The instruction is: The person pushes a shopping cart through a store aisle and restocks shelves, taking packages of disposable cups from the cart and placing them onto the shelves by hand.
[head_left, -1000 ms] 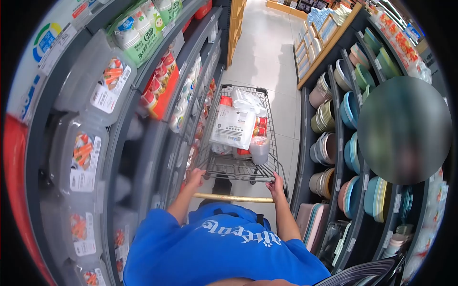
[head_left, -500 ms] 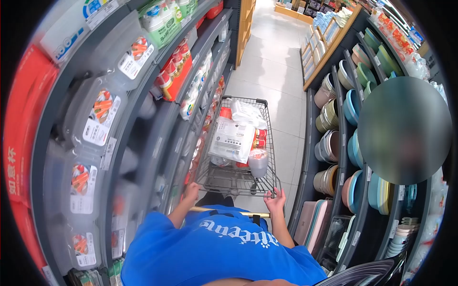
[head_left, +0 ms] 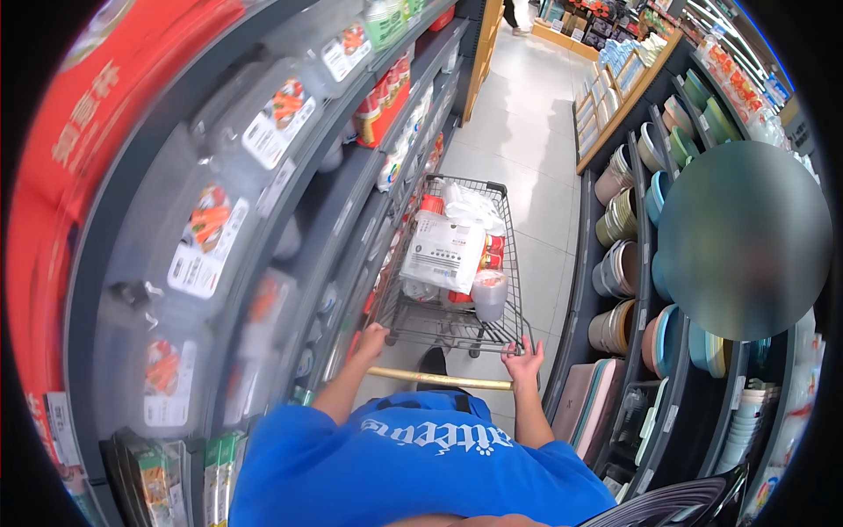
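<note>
A wire shopping cart (head_left: 514, 303) stands in front of me, its yellowish handle bar (head_left: 439, 379) nearest my blue shirt. My left hand (head_left: 371, 340) is closed at the cart's near left corner. At the near right corner, my right hand (head_left: 524, 360) rests against the frame, fingers stretched up and apart. In the cart lie a white printed package (head_left: 443, 255), a crumpled white plastic bag (head_left: 472, 207), red-and-gold packs (head_left: 493, 252) and a translucent round tub (head_left: 488, 299). Part of the cart's contents is hidden under the white package.
Close on the left, shelves hold clear plastic containers (head_left: 206, 237) with labels and red packs (head_left: 384, 101). Along the right, shelves carry bins (head_left: 610, 279), basins (head_left: 659, 198) and boards (head_left: 584, 395). The tiled aisle (head_left: 527, 105) runs ahead past a wooden display (head_left: 615, 105).
The cart and both hands appear slightly further right in view. The left shelves have shifted, showing more of the red panel. A person's legs now show at the far aisle end.
</note>
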Demonstrator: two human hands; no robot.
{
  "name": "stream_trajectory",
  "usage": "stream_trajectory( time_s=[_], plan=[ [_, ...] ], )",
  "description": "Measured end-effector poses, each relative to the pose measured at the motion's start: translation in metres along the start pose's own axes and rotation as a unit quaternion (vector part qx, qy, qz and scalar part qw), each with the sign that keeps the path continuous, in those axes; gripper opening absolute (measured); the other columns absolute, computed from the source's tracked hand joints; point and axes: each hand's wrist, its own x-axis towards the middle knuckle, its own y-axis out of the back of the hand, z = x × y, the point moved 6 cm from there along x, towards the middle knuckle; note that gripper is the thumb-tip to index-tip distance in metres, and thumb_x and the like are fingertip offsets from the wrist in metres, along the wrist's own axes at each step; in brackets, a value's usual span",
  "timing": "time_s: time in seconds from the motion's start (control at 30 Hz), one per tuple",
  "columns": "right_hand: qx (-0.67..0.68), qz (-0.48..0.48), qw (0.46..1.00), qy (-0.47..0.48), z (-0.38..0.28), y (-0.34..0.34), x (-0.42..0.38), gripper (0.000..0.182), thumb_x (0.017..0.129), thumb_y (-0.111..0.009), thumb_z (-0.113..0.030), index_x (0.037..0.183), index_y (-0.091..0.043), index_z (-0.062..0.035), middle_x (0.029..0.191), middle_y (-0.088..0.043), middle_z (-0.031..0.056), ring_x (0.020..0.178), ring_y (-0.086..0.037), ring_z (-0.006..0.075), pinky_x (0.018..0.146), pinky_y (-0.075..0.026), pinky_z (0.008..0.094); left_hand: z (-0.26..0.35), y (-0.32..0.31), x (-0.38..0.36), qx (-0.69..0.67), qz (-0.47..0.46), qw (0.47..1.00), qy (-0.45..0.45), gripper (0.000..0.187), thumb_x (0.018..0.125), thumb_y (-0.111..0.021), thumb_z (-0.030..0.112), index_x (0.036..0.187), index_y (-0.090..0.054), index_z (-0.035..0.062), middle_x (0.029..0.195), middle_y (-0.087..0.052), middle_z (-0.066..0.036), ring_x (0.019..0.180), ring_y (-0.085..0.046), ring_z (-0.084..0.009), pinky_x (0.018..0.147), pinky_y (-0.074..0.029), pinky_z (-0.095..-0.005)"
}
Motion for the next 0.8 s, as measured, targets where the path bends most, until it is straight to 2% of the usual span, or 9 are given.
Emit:
stream_trajectory(
  time_s=[0.17, 0.3, 0.4, 0.5, 0.6, 0.8],
  plan=[
    [-0.024, 0.021, 1.000, 0.002, 0.031, 0.032, -0.031, 0.057, 0.088, -0.059, -0.057, 0.122, -0.051, -0.0116, 0.116, -0.042, 0.0139, 0.092, -0.050, 0.0219, 0.089, -0.043, 0.0461, -0.026, 0.031, -0.029, 0.021, 0.002, 1.000, 0.001, 0.024, 0.089, -0.064, 0.025, 0.077, -0.052, 0.0090, 0.061, -0.050, -0.004, 0.045, -0.047, -0.0168, 0.039, -0.035, -0.0342],
    [-0.017, 0.037, 0.999, -0.002, 0.058, 0.056, -0.065, 0.057, 0.088, -0.059, -0.057, 0.120, -0.050, -0.0111, 0.114, -0.042, 0.0128, 0.092, -0.050, 0.0215, 0.090, -0.043, 0.0454, -0.050, 0.057, -0.056, -0.003, 0.007, 1.000, 0.008, 0.023, 0.088, -0.065, 0.025, 0.078, -0.053, 0.0086, 0.060, -0.051, -0.004, 0.045, -0.048, -0.0171, 0.038, -0.034, -0.0341],
    [-0.023, 0.052, 0.998, 0.002, 0.078, 0.069, -0.083, 0.057, 0.088, -0.060, -0.057, 0.120, -0.050, -0.0110, 0.111, -0.044, 0.0124, 0.091, -0.050, 0.0210, 0.091, -0.043, 0.0447, -0.065, 0.073, -0.077, -0.025, -0.003, 1.000, 0.009, 0.024, 0.090, -0.063, 0.024, 0.076, -0.045, 0.0143, 0.059, -0.039, 0.001, 0.041, -0.037, -0.0120, 0.037, -0.026, -0.0297],
    [-0.034, 0.049, 0.998, 0.002, 0.094, 0.091, -0.094, 0.057, 0.088, -0.060, -0.057, 0.120, -0.050, -0.0107, 0.108, -0.045, 0.0123, 0.090, -0.050, 0.0204, 0.091, -0.042, 0.0439, -0.083, 0.088, -0.090, 0.008, 0.019, 0.999, -0.043, 0.023, 0.090, -0.062, 0.023, 0.075, -0.048, 0.0123, 0.058, -0.042, 0.000, 0.041, -0.039, -0.0127, 0.036, -0.028, -0.0305],
    [-0.040, 0.044, 0.998, 0.000, 0.107, 0.107, -0.102, 0.057, 0.088, -0.060, -0.057, 0.119, -0.051, -0.0104, 0.106, -0.046, 0.0120, 0.089, -0.049, 0.0198, 0.090, -0.043, 0.0430, -0.102, 0.104, -0.097, 0.018, 0.038, 0.998, -0.044, 0.023, 0.086, -0.065, 0.021, 0.072, -0.054, 0.0068, 0.059, -0.053, -0.005, 0.046, -0.050, -0.0184, 0.041, -0.037, -0.0363],
    [-0.043, 0.064, 0.997, 0.005, 0.125, 0.121, -0.121, 0.055, 0.087, -0.062, -0.057, 0.114, -0.053, -0.0105, 0.102, -0.047, 0.0106, 0.088, -0.049, 0.0195, 0.088, -0.044, 0.0418, -0.129, 0.121, -0.108, 0.010, 0.048, 0.999, -0.014, 0.021, 0.085, -0.065, 0.021, 0.074, -0.057, 0.0057, 0.060, -0.055, -0.007, 0.050, -0.054, -0.0195, 0.046, -0.041, -0.0378]
  ],
)
